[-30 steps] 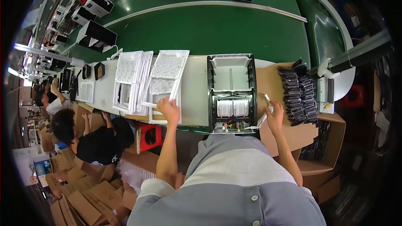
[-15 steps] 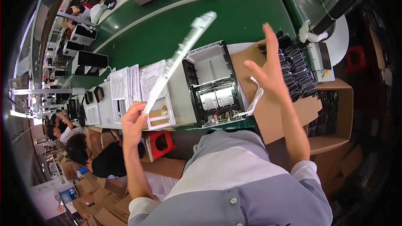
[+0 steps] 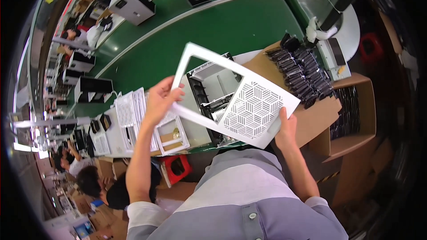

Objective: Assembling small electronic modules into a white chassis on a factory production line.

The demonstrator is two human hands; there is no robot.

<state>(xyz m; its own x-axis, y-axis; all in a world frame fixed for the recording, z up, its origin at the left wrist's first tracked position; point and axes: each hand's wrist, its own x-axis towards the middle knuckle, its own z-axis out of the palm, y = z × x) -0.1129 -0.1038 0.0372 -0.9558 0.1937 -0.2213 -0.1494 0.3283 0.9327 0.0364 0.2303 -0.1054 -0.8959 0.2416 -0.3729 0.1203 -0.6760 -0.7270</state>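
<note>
panel [image 3: 249, 102]: white matt plastic, perforated | box [image 3: 351, 106]: brown cardboard | belt [image 3: 209, 31]: smooth green

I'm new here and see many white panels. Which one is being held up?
The white panel with the patterned grille, gripped by the left hand and right hand. The other panels stand stacked on the bench.

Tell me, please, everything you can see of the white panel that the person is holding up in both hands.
The white panel is a flat, thin rectangular plate, apparently plastic or painted metal. One half is an open rectangular window framed by a narrow border; the other carries a grille of geometric cube-pattern perforations. It is held tilted in the air above the open white computer case on the bench. The left hand grips the frame edge at the window end, and the right hand holds the corner by the grille.
</note>
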